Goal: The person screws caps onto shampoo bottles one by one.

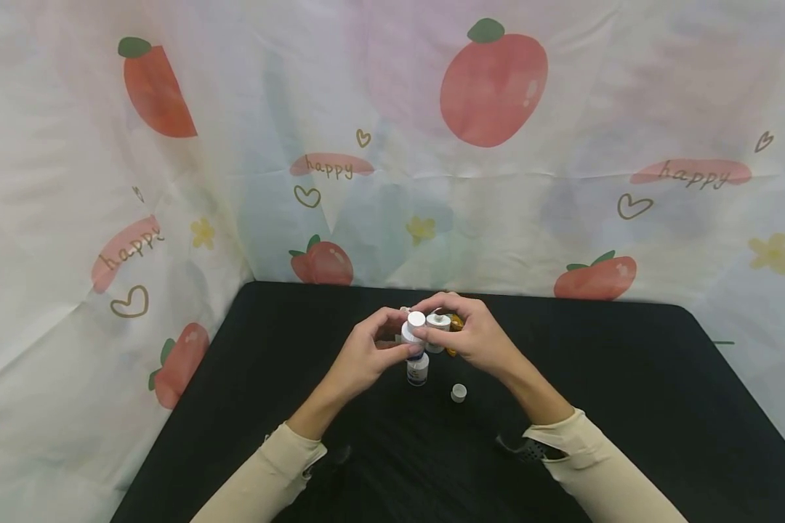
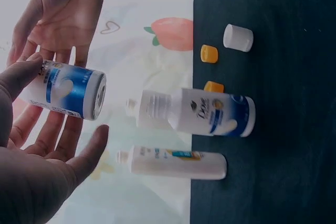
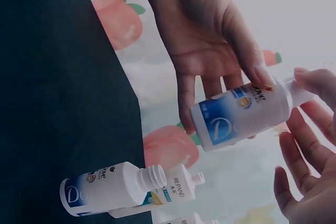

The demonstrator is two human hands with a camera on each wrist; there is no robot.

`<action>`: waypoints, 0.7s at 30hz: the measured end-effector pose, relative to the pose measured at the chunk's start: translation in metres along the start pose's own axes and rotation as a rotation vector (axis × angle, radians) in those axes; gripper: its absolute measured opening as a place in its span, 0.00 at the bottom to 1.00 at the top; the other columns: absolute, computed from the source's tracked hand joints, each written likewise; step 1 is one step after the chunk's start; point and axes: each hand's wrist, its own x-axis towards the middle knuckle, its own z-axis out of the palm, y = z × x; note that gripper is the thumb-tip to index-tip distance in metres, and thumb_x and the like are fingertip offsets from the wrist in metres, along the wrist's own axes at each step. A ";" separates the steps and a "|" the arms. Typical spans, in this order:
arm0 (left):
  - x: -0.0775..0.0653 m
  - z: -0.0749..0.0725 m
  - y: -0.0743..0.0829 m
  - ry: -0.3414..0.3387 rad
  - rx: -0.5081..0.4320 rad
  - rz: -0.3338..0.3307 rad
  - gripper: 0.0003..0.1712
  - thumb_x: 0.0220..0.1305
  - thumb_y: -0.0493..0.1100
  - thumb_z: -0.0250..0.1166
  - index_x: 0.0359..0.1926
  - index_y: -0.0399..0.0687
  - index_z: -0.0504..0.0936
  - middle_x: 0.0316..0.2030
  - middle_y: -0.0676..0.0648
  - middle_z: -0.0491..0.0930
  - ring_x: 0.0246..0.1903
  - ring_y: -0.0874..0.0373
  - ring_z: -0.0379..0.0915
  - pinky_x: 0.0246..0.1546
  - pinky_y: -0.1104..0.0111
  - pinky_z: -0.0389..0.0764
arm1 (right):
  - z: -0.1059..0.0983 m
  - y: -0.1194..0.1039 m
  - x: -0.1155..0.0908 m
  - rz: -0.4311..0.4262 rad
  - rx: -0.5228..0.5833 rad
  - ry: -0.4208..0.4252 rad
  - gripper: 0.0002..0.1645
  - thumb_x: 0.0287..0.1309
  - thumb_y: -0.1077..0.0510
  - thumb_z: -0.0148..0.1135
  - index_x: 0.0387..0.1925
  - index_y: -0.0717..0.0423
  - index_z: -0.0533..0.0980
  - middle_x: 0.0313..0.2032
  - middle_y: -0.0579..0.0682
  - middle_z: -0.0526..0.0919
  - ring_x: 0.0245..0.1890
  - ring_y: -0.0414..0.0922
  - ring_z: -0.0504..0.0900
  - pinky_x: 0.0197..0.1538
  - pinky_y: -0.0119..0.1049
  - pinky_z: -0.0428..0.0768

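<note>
My left hand (image 1: 374, 350) grips a white bottle (image 3: 239, 114) with a blue label around its body, thumb on the near side and fingers behind. At its top, my right hand (image 1: 472, 335) pinches the white cap (image 1: 416, 319) between thumb and fingers. The held bottle is raised over the table, blue end downward. Just below stands a matching white-and-blue bottle (image 3: 105, 188) with a bare threaded neck. A loose white cap (image 1: 459, 393) lies on the table, nearer the wearer. In the left wrist view the right hand partly hides behind the held bottle.
Behind the uncapped bottle stand slimmer white bottles (image 2: 176, 162) with narrow bare necks. Two small orange caps (image 2: 209, 54) lie close by on the black tabletop (image 1: 602, 378). A printed fabric curtain (image 1: 392, 94) hangs along the table's back and left side.
</note>
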 end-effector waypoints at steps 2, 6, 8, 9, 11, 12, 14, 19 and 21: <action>-0.002 -0.003 -0.002 -0.009 -0.016 0.000 0.23 0.57 0.44 0.71 0.53 0.52 0.76 0.48 0.50 0.79 0.49 0.55 0.78 0.51 0.56 0.79 | 0.002 -0.007 0.000 0.005 -0.004 -0.006 0.16 0.55 0.61 0.68 0.47 0.53 0.80 0.44 0.50 0.81 0.35 0.44 0.77 0.33 0.35 0.80; -0.007 -0.009 -0.006 -0.031 -0.027 0.000 0.23 0.57 0.43 0.71 0.53 0.51 0.75 0.48 0.49 0.79 0.49 0.56 0.78 0.49 0.61 0.80 | 0.008 -0.018 0.001 0.008 -0.031 -0.016 0.15 0.54 0.61 0.69 0.46 0.55 0.81 0.44 0.49 0.81 0.41 0.45 0.78 0.38 0.35 0.81; -0.009 -0.012 -0.009 -0.039 -0.022 -0.004 0.23 0.57 0.43 0.70 0.53 0.52 0.75 0.48 0.49 0.79 0.48 0.56 0.78 0.48 0.63 0.81 | 0.011 -0.020 0.002 -0.010 -0.048 -0.023 0.15 0.53 0.62 0.70 0.45 0.56 0.81 0.45 0.50 0.82 0.48 0.47 0.77 0.45 0.37 0.80; -0.010 -0.013 -0.010 -0.041 -0.019 -0.005 0.22 0.57 0.43 0.70 0.53 0.51 0.75 0.48 0.49 0.79 0.48 0.55 0.78 0.48 0.63 0.81 | 0.013 -0.019 0.002 -0.018 -0.054 -0.025 0.16 0.53 0.62 0.70 0.45 0.57 0.81 0.45 0.50 0.82 0.48 0.48 0.77 0.47 0.38 0.79; -0.013 -0.016 -0.013 -0.043 -0.009 -0.012 0.22 0.57 0.42 0.70 0.53 0.51 0.75 0.48 0.49 0.79 0.47 0.54 0.78 0.48 0.62 0.81 | 0.017 -0.017 0.003 -0.042 -0.073 -0.033 0.16 0.52 0.62 0.70 0.45 0.57 0.81 0.45 0.50 0.83 0.49 0.49 0.77 0.49 0.40 0.77; -0.015 -0.018 -0.014 -0.043 -0.003 -0.015 0.22 0.57 0.41 0.70 0.53 0.51 0.76 0.47 0.49 0.79 0.47 0.54 0.78 0.48 0.62 0.81 | 0.019 -0.016 0.004 -0.055 -0.076 -0.037 0.16 0.52 0.63 0.70 0.45 0.57 0.81 0.45 0.50 0.83 0.48 0.50 0.78 0.50 0.41 0.77; -0.018 -0.020 -0.015 -0.043 0.000 -0.025 0.22 0.57 0.39 0.70 0.53 0.50 0.76 0.47 0.48 0.79 0.47 0.53 0.78 0.47 0.59 0.81 | 0.022 -0.008 0.006 -0.070 -0.080 -0.046 0.17 0.52 0.62 0.71 0.45 0.55 0.81 0.43 0.48 0.83 0.47 0.50 0.78 0.51 0.43 0.75; -0.025 -0.028 -0.006 -0.048 0.006 -0.044 0.21 0.58 0.35 0.69 0.53 0.46 0.75 0.47 0.45 0.79 0.48 0.46 0.78 0.46 0.60 0.82 | 0.030 0.014 0.013 -0.060 -0.092 -0.073 0.16 0.53 0.54 0.72 0.45 0.43 0.80 0.41 0.41 0.83 0.45 0.43 0.78 0.50 0.40 0.75; -0.028 -0.031 -0.001 -0.049 0.009 -0.049 0.21 0.58 0.35 0.69 0.52 0.45 0.75 0.47 0.44 0.79 0.48 0.44 0.77 0.45 0.63 0.82 | 0.033 0.017 0.015 -0.056 -0.099 -0.079 0.16 0.53 0.50 0.71 0.45 0.39 0.80 0.41 0.39 0.83 0.44 0.40 0.77 0.48 0.38 0.76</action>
